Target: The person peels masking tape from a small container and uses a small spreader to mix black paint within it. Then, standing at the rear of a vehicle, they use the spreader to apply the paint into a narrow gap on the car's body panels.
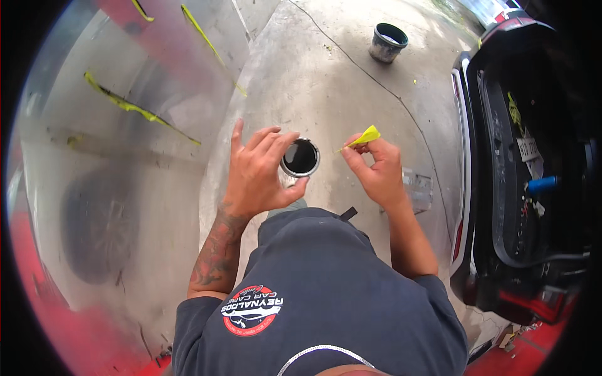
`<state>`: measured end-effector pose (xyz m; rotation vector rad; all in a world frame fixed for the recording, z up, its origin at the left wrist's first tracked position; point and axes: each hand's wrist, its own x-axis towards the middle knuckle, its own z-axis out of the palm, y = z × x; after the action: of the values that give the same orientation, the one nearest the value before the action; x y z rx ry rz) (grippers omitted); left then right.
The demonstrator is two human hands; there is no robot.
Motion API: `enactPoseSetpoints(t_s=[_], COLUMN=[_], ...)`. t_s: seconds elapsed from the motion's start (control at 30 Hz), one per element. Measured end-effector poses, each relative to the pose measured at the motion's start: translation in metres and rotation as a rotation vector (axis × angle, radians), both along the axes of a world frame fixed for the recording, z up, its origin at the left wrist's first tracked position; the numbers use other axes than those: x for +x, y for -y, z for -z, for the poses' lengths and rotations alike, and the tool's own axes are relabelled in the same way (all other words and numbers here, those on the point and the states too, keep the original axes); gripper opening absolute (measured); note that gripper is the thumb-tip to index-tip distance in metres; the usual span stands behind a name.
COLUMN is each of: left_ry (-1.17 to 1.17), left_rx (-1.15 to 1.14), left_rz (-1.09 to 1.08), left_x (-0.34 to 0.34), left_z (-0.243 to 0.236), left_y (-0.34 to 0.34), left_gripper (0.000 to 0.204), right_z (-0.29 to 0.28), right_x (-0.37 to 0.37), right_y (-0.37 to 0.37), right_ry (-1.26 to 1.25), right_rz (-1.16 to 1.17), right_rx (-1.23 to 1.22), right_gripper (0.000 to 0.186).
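My left hand grips a small round can by its side, thumb below and fingers above. Dark, glossy liquid shows inside the can's silvery rim. To the right of it, a thin piece of bright yellow tape or film is pinched between the thumb and fingers of my right hand. The yellow piece widens toward its upper end, and a thin tip points left toward the can. A gap separates it from the can.
Yellow tape strips cling to a hazy pale and red wall on the left. A dark bucket stands ahead, beside a cable crossing the concrete floor. At right is a black car's open rear, with a blue cylinder inside. A grey box sits behind my right forearm.
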<state>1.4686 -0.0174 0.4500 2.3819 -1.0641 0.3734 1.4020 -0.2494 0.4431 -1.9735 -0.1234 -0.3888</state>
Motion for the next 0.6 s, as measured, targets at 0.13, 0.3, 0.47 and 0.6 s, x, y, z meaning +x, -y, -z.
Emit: enactPoseSetpoints(t_s=[0.13, 0.3, 0.47, 0.6], left_ry=[-0.005, -0.007, 0.000, 0.028], left_rx=[0.017, 0.010, 0.034, 0.055], left_rz=[0.068, 0.123, 0.162, 0.180], left_x=[0.095, 0.201, 0.292, 0.363], left_z=[-0.009, -0.022, -0.021, -0.020], left_y=[0.018, 0.053, 0.111, 0.167], left_gripper=[0.063, 0.064, 0.064, 0.067], right_z=[-0.009, -0.017, -0.016, -0.008], right_x=[0.087, 0.184, 0.269, 0.336], right_y=[-0.003, 0.021, 0.073, 0.126], right_ry=[-0.050, -0.088, -0.070, -0.011], right_rz=[0.007, 0.036, 0.082, 0.117], right_rx=[0.089, 0.057, 0.042, 0.049], right_gripper=[0.012, 0.012, 0.011, 0.009])
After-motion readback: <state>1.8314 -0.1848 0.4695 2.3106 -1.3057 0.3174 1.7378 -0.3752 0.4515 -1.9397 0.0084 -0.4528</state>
